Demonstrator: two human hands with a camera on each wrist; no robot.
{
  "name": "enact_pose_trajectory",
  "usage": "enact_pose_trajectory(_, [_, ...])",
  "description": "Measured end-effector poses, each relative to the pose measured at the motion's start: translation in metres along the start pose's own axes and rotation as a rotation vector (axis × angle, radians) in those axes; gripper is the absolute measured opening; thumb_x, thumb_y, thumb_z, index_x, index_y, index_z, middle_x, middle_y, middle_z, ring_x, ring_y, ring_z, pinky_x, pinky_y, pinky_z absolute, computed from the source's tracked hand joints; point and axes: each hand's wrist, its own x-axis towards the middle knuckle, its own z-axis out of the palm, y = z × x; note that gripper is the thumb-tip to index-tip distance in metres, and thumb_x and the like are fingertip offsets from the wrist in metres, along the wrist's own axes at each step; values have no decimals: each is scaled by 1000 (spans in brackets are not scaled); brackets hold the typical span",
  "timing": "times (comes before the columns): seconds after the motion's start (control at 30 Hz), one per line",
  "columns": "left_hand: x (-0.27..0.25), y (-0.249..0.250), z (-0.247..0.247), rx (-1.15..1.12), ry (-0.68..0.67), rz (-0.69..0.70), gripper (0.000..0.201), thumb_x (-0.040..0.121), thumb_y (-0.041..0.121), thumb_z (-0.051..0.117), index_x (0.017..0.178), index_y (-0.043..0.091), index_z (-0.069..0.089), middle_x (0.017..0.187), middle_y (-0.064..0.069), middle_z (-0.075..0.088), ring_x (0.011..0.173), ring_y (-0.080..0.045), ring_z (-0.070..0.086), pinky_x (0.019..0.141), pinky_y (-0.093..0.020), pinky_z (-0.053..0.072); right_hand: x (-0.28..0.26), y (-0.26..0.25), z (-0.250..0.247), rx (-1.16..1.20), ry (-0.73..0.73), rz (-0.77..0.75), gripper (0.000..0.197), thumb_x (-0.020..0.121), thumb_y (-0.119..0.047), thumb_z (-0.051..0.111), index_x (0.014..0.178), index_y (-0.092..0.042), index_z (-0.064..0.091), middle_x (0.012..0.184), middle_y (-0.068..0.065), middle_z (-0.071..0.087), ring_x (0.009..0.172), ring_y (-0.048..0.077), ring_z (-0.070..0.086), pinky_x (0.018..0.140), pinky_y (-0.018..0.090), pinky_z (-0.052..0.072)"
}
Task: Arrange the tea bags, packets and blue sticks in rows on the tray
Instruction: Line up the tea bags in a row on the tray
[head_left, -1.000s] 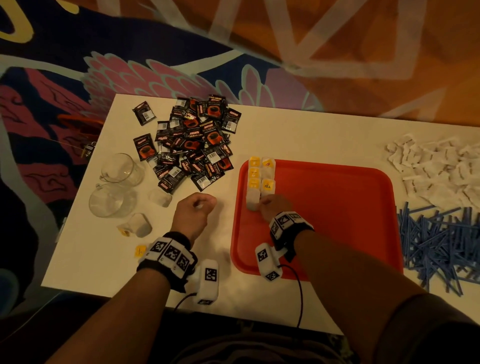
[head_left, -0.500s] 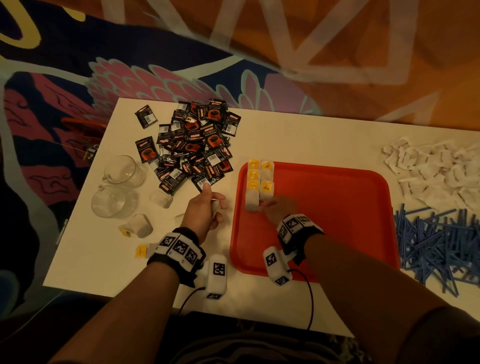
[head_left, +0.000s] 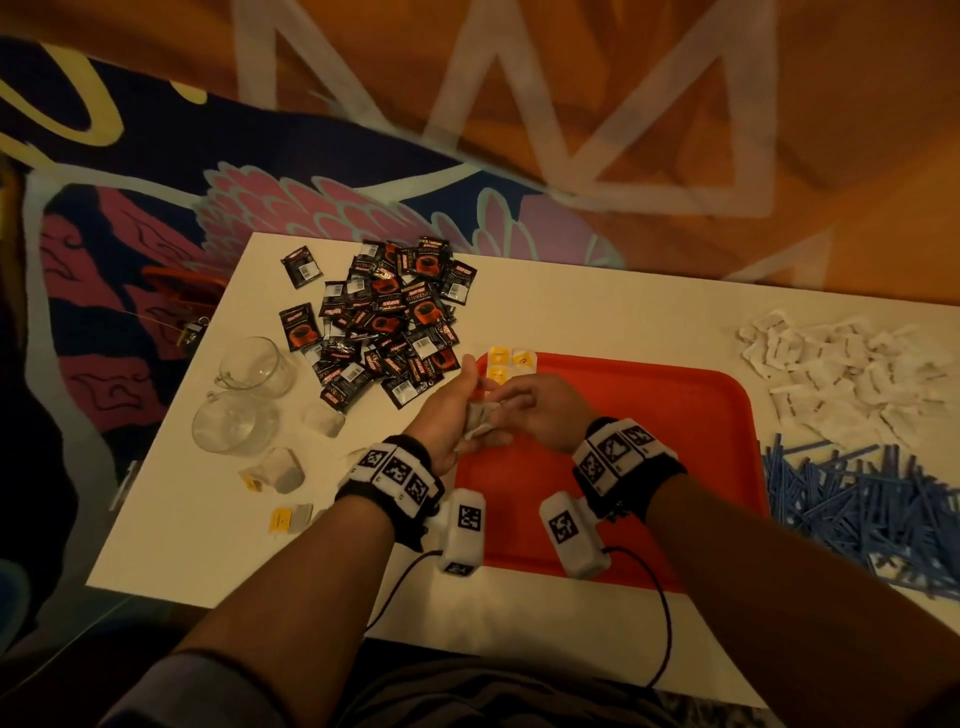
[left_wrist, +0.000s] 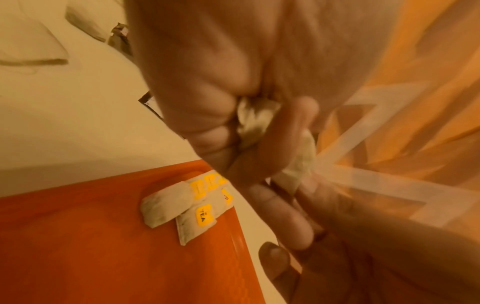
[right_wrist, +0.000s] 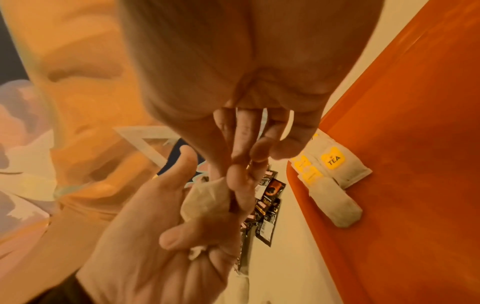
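Note:
Over the left edge of the red tray (head_left: 649, 447) my left hand (head_left: 457, 415) grips a small bunch of white tea bags (head_left: 480, 420), also crumpled in its curled fingers in the left wrist view (left_wrist: 255, 115). My right hand (head_left: 506, 408) meets it from the right, and its thumb and fingers pinch the top tea bag (right_wrist: 205, 197). Several tea bags with yellow tags (head_left: 506, 361) lie in two short rows in the tray's far left corner (right_wrist: 335, 174). The dark packets (head_left: 389, 322) are piled left of the tray and the blue sticks (head_left: 857, 499) right of it.
Two glass cups (head_left: 249, 395) stand at the table's left side. Loose tea bags (head_left: 280, 470) lie near them. A heap of white packets (head_left: 841, 374) fills the far right of the table (head_left: 597, 306). Most of the tray's floor is bare.
My left hand rose from the table with the tea bags and moved right to the tray's edge. My right hand left the tea bag rows and came over to pinch a bag.

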Motion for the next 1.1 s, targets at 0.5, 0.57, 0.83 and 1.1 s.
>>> enact_pose_trajectory(0.5, [15, -19, -7, 412, 252, 318, 22, 99, 2, 51, 97, 14, 69, 85, 2, 61, 59, -3, 50, 56, -20, 40, -10, -4, -25, 581, 279, 253, 9, 89, 4, 62, 91, -4, 65, 80, 11, 68, 58, 15, 63, 49, 21, 49])
enact_pose_trajectory(0.57, [11, -18, -10, 599, 214, 479, 21, 90, 4, 66, 103, 21, 68, 94, 5, 58, 64, 1, 48, 62, -19, 38, -10, -5, -25, 618, 290, 284, 10, 90, 5, 60, 93, -3, 64, 81, 14, 68, 57, 15, 63, 46, 19, 49])
enact_pose_trajectory(0.83, [14, -18, -9, 891, 253, 809, 18, 79, 21, 83, 95, 23, 76, 99, 3, 54, 75, 6, 45, 69, -7, 31, -9, -8, -23, 685, 253, 353, 15, 90, 3, 61, 103, -3, 63, 79, 11, 67, 60, 16, 61, 46, 21, 45])
enact_pose_trajectory(1.1, [11, 10, 1, 956, 283, 858, 2, 87, 13, 74, 88, 12, 74, 85, 6, 64, 68, 14, 50, 61, -1, 32, -10, 9, -22, 159, 247, 78, 36, 79, -13, 78, 108, -27, 63, 115, -2, 61, 99, 15, 60, 79, 30, 52])
